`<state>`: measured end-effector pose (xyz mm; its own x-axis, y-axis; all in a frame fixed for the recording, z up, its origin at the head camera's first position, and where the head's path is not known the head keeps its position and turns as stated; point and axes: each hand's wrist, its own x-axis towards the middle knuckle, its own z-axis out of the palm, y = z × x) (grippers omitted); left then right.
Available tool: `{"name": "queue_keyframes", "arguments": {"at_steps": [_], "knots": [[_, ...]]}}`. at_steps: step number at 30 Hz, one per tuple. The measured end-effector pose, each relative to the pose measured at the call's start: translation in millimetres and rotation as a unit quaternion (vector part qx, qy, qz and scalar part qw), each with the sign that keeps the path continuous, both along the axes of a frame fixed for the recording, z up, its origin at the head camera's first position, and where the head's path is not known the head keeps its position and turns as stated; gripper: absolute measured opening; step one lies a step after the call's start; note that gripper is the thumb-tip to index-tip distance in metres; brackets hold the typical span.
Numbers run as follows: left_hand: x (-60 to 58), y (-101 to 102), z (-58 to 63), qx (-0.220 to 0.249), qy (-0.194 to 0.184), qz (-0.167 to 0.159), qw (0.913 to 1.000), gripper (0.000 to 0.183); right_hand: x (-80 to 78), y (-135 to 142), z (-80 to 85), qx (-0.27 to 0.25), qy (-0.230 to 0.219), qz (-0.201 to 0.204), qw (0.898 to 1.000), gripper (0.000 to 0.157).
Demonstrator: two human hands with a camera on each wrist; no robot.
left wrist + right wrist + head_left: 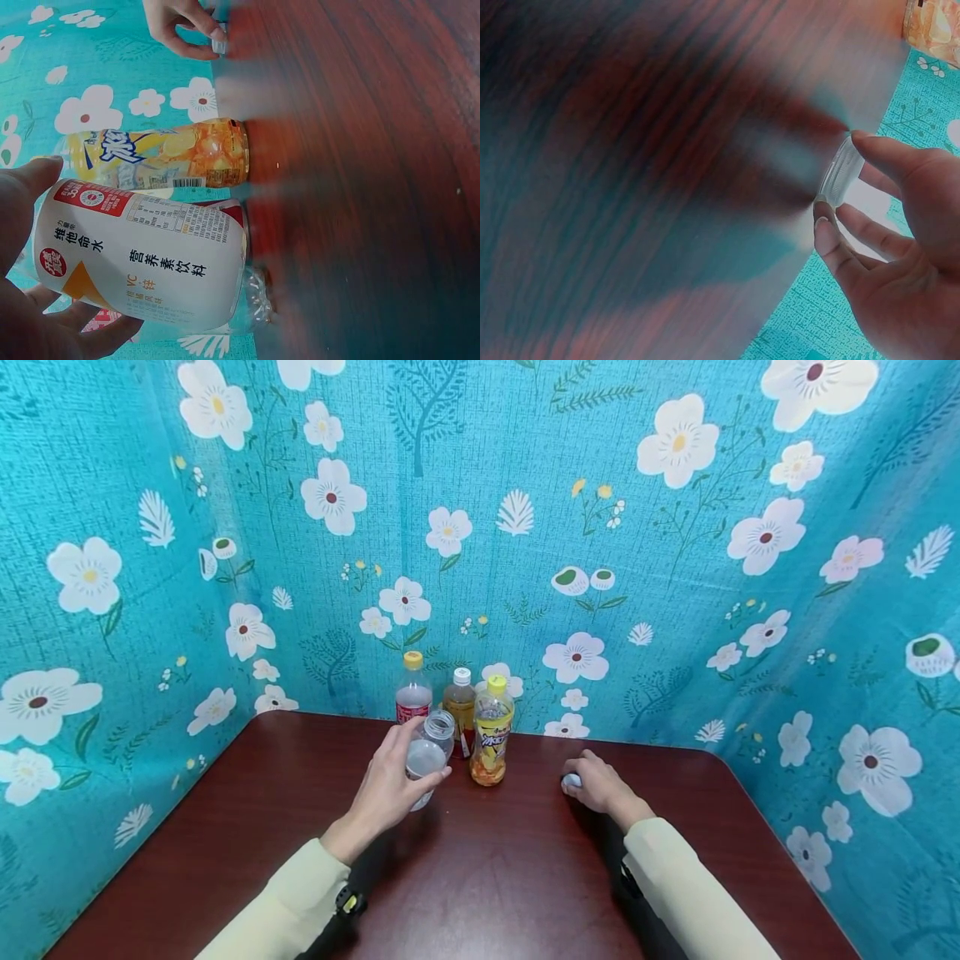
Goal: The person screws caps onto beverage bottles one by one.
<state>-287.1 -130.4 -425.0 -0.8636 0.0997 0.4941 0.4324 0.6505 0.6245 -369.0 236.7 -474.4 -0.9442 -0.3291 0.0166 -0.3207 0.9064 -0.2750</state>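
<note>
My left hand point(386, 781) grips a wide-mouthed clear bottle point(426, 758), its thumb on the near side. The bottle's mouth has no cap on it and leans slightly right in the head view. Its white label with Chinese print faces the left wrist view, where the label point(150, 255) fills the lower left. Whether its base touches the table cannot be told. Off to the right, my right hand point(598, 783) pinches a whitish bottle cap point(572, 780) between thumb and fingers, at the tabletop. In the right wrist view the ribbed side of the cap point(841, 172) shows.
Three capped bottles stand behind and right of the held one: a red-labelled one point(413, 695), a white-capped brown one point(457, 706) and a yellow-capped one point(491, 735) with orange contents. The dark red table point(510, 868) ends at a blue flowered cloth point(480, 527).
</note>
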Motion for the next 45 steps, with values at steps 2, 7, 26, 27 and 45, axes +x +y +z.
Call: {"name": "queue_keyframes", "arguments": {"at_steps": [2,7,26,27,45], "knots": [[0.2,2,-0.3,0.004,-0.004,-0.003,1.0,0.084,-0.2,0,0.4,0.002,0.0,-0.003,1.0,0.026],[0.5,8,-3.2,0.004,-0.011,-0.006,0.9999,0.085,0.1,0,1.0,0.003,-0.01,-0.019,1.0,0.022],[6.6,26,-12.1,0.006,-0.043,-0.026,0.9987,0.084,1.6,3,2.4,-0.004,0.016,0.009,1.0,0.017],[6.8,27,-12.4,0.007,-0.044,-0.027,0.9987,0.084,1.5,4,2.7,-0.002,0.019,0.011,1.0,0.017],[6.2,34,-17.6,-0.004,-0.034,-0.032,0.9989,0.083,2.7,4,4.8,-0.018,0.003,-0.018,1.0,0.039]]}}
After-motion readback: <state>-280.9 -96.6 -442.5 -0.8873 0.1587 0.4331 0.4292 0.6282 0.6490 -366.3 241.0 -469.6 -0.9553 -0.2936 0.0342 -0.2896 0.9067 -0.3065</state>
